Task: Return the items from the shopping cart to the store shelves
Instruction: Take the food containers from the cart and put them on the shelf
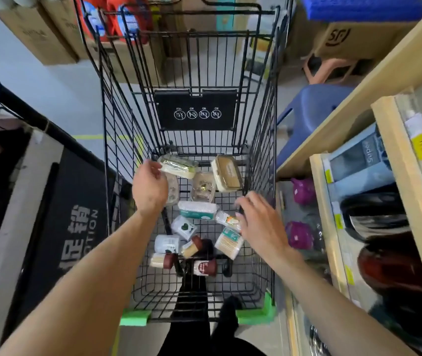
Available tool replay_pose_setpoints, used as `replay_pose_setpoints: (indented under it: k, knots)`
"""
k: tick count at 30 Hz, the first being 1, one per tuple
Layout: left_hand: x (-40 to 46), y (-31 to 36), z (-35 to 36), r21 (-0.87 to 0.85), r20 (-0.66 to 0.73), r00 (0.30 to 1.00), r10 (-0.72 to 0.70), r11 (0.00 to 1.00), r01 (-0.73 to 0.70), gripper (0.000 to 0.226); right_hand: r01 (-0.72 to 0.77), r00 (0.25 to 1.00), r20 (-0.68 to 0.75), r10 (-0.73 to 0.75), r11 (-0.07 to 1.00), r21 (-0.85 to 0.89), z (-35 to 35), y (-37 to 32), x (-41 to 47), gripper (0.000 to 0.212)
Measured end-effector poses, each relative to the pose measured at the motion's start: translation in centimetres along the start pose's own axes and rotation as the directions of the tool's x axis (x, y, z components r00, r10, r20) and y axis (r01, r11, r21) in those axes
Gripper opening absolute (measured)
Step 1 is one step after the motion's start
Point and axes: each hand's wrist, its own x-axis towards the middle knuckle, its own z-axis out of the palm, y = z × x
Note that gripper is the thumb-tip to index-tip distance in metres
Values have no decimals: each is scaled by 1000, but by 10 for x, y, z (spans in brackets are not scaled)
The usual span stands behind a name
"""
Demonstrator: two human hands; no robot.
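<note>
Currently both hands reach down into a black wire shopping cart (117,104), seen from above. The left hand (149,185) has its fingers curled around the near end of a pale rectangular packet (177,166) at the far left of the cart floor; whether it has lifted the packet cannot be told. The right hand (261,219) is spread, fingers loose, hovering over small white packets (227,219) on the right side, holding nothing.

Around the hands, the cart floor carries roughly a dozen small items: a lidded beige box (226,173), a clear tub (203,186), a white and green pack (197,209), and several brown-capped containers (204,268) nearest the person.

To the right, wooden store shelves (319,176) hold goods behind clear fronts with yellow price tags. Cardboard boxes (35,32) stand beyond the cart.

Judging by the load, the task is early: nearly everything awaits shelving.
</note>
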Motion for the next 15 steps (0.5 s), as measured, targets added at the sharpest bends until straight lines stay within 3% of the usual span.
replay_pose_setpoints:
  k: [1,3,5,7,8,10,11,13,15]
  knots:
    - [7,-1,16,-27,103,994,-20,999,23,20,-39,994,104,33,998,48,12,-5,14,21]
    - [15,-12,51,-15,301,948,-104,993,114,16,-285,933,277,228,940,187,30,-14,39,20]
    - [19,-24,82,39,413,899,-148,989,145,17,-594,793,424,439,712,375,47,-13,61,25]
    - [33,-38,113,158,458,879,-133,985,67,25,-784,614,516,598,382,490,80,-1,86,34]
    - [38,-42,125,232,473,870,-141,972,31,26,-826,503,567,652,169,538,94,8,96,36]
    - [49,-51,146,334,497,854,-152,942,-26,21,-768,291,712,639,-287,573,123,21,113,37]
    - [54,-56,155,371,497,854,-153,927,-50,24,-714,242,752,614,-413,566,137,27,120,43]
    - [66,-67,170,396,486,860,-155,916,-59,32,-674,210,775,596,-486,557,164,35,129,52]
    - [75,-82,185,420,484,864,-139,903,-91,49,-679,207,769,605,-478,558,186,39,133,54]
